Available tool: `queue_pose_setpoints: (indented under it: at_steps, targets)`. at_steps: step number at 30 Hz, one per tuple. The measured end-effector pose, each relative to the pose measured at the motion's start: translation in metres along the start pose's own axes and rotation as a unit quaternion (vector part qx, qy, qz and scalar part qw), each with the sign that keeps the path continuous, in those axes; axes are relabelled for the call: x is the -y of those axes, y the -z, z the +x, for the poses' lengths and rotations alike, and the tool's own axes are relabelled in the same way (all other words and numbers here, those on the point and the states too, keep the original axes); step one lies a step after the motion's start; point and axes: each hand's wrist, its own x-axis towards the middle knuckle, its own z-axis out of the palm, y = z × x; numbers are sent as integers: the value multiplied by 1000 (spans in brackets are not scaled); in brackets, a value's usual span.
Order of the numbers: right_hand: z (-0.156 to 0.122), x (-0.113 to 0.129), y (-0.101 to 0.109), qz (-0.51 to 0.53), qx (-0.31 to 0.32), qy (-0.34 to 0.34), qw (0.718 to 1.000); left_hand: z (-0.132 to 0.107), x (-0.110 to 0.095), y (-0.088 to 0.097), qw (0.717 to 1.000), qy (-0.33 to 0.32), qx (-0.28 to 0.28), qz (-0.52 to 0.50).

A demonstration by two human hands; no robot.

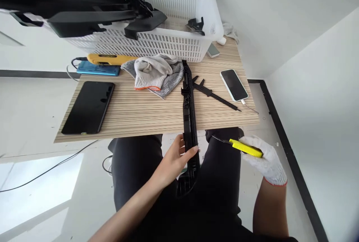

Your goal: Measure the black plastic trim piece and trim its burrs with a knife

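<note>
Black plastic strip [191, 120] runs twelve-to-six across the edge of the table [146, 113], its near part grasped by your left hand [175, 160]; farther off, at four o'clock, your gloved right hand [262, 160] grips a yellow knife [246, 148] pointing toward ten.

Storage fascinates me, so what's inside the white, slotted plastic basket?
Inside the white, slotted plastic basket, at least one small black piece shows near the right end. Long, dark plastic parts cross its left side and front rim; whatever lies beneath is hidden.
</note>
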Motion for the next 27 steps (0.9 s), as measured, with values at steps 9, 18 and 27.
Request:
queue_pose_setpoints:
  at_steps: [9,18,27]
  targets:
    - [-8,7,-9,17,178,-88,980,14,6,-5,997,36,23,-62]
    - [37,38,-22,79,168,-90,979,19,20,16,995,-25,81,-58]
    - [54,27,-28,130,89,-120,980,25,27,18,998,-3,13,-63]
